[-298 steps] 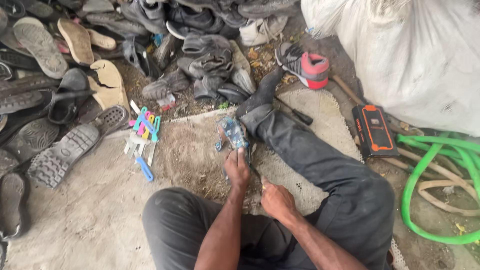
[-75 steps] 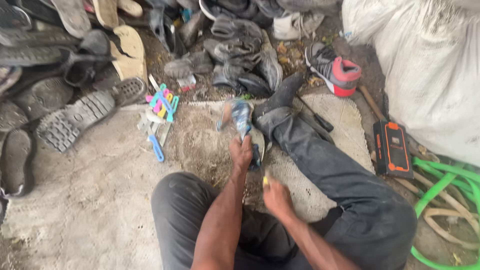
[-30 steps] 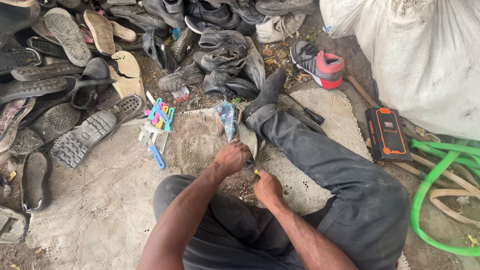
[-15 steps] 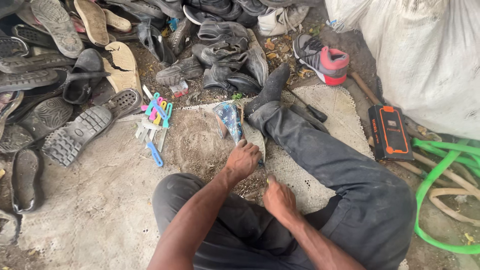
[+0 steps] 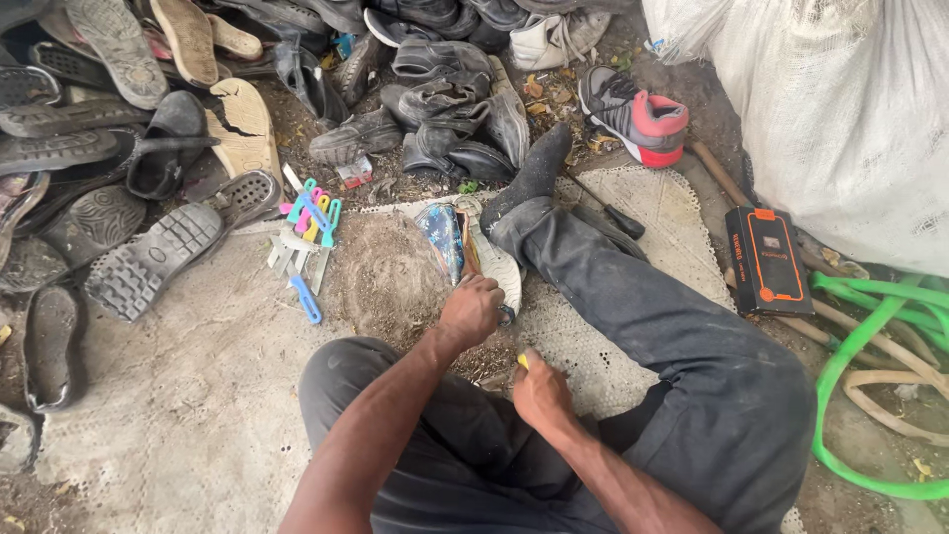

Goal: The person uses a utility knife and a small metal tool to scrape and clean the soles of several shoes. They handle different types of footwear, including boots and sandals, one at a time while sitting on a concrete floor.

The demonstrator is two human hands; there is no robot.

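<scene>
Two bare hands work low in the head view, over a patch of dirt between a seated person's legs. Left hand (image 5: 471,311) is curled closed around the near end of a worn shoe (image 5: 465,247) with a blue patterned lining and a pale sole, which lies on the ground just beside the outstretched right leg (image 5: 633,316) in dark trousers. Right hand (image 5: 539,391) is closed in a fist around a small yellow-tipped tool (image 5: 521,361); only its tip shows, so its kind cannot be told. It sits near the shoe, not touching it. Left of the shoe lies a cluster of coloured plastic-handled tools (image 5: 308,222) in pink, green, yellow and blue. Beyond, a heap of old shoes and soles (image 5: 198,109) fills the upper left. A grey and red trainer (image 5: 633,114) lies apart at upper right. A white sack (image 5: 840,109), a black and orange box (image 5: 769,262) and a green hose (image 5: 870,346) lie at right.
</scene>
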